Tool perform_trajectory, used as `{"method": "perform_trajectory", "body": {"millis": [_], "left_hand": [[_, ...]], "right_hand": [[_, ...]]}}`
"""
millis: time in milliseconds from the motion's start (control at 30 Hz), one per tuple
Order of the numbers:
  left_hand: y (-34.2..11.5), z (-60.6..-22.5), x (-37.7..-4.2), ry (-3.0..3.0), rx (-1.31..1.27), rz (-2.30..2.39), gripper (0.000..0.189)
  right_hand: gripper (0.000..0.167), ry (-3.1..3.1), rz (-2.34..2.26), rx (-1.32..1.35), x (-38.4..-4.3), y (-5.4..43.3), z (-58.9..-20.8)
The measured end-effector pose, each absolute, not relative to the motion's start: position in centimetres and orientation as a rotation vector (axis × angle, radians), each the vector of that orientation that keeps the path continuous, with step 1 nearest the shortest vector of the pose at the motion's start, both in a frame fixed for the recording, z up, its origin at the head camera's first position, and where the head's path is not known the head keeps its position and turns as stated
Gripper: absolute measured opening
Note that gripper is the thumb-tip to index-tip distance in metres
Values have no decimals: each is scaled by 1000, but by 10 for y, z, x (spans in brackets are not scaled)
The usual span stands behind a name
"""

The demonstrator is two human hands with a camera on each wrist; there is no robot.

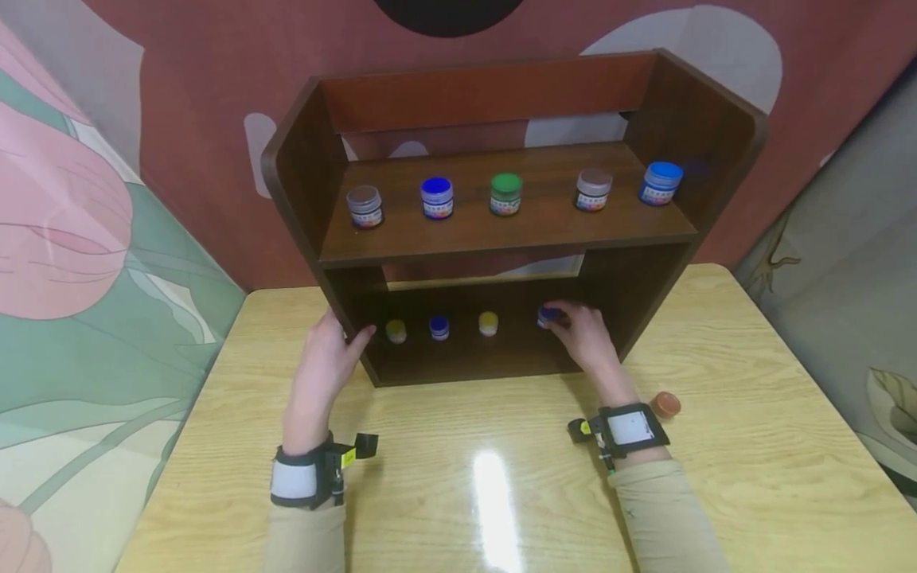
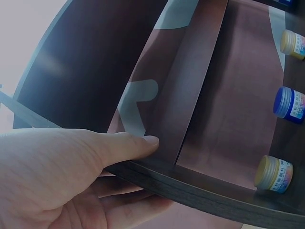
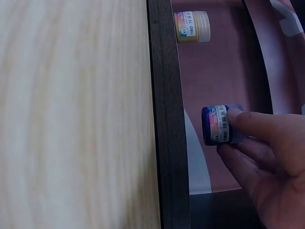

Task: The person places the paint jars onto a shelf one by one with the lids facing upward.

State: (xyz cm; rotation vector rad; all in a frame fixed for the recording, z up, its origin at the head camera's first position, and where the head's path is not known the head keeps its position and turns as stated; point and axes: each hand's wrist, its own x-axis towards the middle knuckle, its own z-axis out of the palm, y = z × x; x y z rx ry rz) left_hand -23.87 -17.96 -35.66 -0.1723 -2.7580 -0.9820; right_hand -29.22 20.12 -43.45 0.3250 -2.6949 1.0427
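My right hand pinches a dark blue paint jar between thumb and fingers, on the lower shelf's right part. With thumb inside and fingers outside, my left hand grips the left side panel of the dark brown wooden shelf. Left of the held jar, a yellow paint jar, a blue paint jar and another yellow paint jar stand in a row on the lower shelf. The left wrist view shows the left thumb lying along the panel's edge.
On the upper shelf stand a brown-lidded jar, a blue jar, a green jar, a second brownish-lidded jar and a light blue jar. A reddish-brown jar sits on the wooden table beside my right wrist.
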Motion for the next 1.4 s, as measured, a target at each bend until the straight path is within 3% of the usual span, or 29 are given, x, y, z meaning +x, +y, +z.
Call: {"method": "perform_trajectory", "body": {"millis": [367, 1400], "left_hand": [[-178, -356, -237, -2764, -174, -966, 41], [-181, -358, -238, -2753, -181, -940, 43]], "right_hand": [[22, -2735, 1035, 268, -291, 205, -435], [25, -2730, 989, 259, -302, 202, -442]]}}
